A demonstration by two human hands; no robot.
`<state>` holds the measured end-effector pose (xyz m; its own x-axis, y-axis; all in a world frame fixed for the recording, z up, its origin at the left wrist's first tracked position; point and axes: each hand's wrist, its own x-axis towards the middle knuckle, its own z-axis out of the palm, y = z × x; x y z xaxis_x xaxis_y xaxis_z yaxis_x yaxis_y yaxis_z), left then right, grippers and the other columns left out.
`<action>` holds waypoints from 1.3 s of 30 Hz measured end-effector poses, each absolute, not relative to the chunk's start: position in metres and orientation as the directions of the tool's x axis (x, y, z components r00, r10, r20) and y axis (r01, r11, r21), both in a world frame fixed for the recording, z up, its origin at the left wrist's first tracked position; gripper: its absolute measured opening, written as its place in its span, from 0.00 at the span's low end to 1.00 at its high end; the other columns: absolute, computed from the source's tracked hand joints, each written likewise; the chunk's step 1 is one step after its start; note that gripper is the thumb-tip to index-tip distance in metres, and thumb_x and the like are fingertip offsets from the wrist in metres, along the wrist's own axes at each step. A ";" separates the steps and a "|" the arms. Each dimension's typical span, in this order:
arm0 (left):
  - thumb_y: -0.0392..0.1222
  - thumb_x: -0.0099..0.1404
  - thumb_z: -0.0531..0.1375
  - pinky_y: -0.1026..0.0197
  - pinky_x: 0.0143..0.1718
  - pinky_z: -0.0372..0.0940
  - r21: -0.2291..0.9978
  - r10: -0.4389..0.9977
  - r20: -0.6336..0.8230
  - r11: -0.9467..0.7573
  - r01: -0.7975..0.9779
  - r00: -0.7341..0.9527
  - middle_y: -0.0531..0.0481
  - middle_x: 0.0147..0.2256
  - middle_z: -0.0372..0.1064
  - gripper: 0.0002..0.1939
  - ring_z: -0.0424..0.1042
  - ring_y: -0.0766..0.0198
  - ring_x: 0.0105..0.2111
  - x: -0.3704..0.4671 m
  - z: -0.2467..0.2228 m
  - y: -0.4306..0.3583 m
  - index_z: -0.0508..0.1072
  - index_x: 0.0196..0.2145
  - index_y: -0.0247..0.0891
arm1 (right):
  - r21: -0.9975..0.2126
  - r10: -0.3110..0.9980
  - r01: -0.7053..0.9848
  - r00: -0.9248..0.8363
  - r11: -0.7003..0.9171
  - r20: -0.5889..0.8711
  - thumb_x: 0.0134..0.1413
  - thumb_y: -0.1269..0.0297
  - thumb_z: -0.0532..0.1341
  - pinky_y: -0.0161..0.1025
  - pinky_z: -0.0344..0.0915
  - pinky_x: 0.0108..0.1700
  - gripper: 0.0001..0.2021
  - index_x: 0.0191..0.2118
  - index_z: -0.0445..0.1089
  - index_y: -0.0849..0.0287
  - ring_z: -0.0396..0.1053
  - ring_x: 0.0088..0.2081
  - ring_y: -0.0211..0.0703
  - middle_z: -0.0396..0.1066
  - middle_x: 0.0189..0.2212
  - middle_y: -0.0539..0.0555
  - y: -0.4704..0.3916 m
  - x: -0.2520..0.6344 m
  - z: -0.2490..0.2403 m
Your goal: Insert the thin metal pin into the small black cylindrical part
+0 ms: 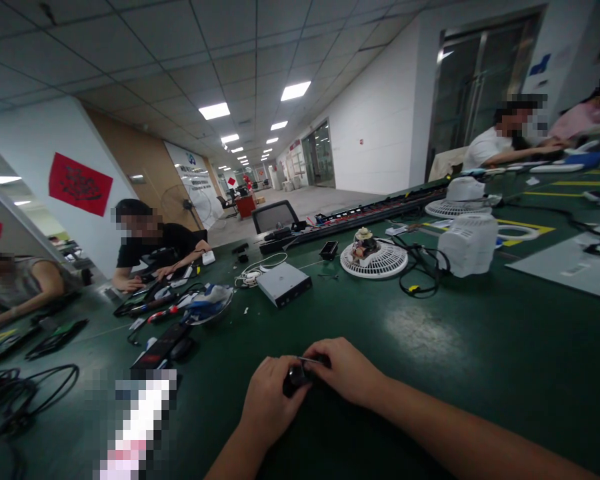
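Close to my body, both of my hands meet low over the green table. My left hand (267, 397) is closed around a small, shiny black rounded object (295, 377); the fingers cover part of it, and its kind cannot be made out. In the pinched fingers of my right hand (349, 371) is a thin metal rod (310, 361) with a dark end, like a small screwdriver. Its tip lies against or just over the black object; I cannot tell whether they touch.
Ahead lie a silver optical drive (285, 283), a white fan grille (375, 260) with a motor, and a white plastic housing (469, 244). Leftward are a bowl of tools (207, 303), cables (25, 400) and a lit phone screen (140, 427). Co-workers (155, 247) sit around the table.
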<state>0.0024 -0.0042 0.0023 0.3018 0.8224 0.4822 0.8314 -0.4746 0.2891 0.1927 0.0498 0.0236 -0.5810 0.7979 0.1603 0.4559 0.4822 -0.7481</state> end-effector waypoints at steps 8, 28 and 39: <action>0.38 0.59 0.64 0.57 0.32 0.64 0.218 0.756 0.551 -0.539 0.814 0.353 0.52 0.30 0.73 0.08 0.71 0.60 0.29 0.005 0.005 -0.004 0.67 0.34 0.40 | -0.831 0.789 0.372 -0.602 0.413 0.123 0.52 0.67 0.61 0.35 0.64 0.37 0.09 0.40 0.77 0.55 0.73 0.35 0.41 0.78 0.34 0.50 0.047 0.195 0.025; 0.37 0.61 0.63 0.56 0.35 0.68 0.285 0.726 0.571 -0.613 0.737 0.383 0.48 0.40 0.76 0.09 0.74 0.60 0.34 0.000 0.005 -0.006 0.63 0.33 0.41 | -0.816 0.840 0.412 -0.520 0.405 0.153 0.47 0.63 0.67 0.34 0.61 0.34 0.06 0.32 0.77 0.58 0.68 0.33 0.40 0.74 0.30 0.50 0.055 0.198 0.020; 0.33 0.60 0.62 0.56 0.37 0.68 0.272 0.708 0.540 -0.658 0.702 0.455 0.48 0.40 0.76 0.09 0.74 0.60 0.36 0.000 0.005 -0.007 0.64 0.34 0.41 | -0.847 0.834 0.410 -0.548 0.338 0.067 0.42 0.66 0.67 0.31 0.57 0.28 0.08 0.33 0.74 0.59 0.66 0.29 0.36 0.72 0.28 0.48 0.051 0.193 0.017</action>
<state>0.0005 -0.0071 0.0045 0.4548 0.7081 0.5401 0.7016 -0.6584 0.2723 0.1934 0.0507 0.0166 -0.5479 0.8338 0.0672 0.4104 0.3380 -0.8470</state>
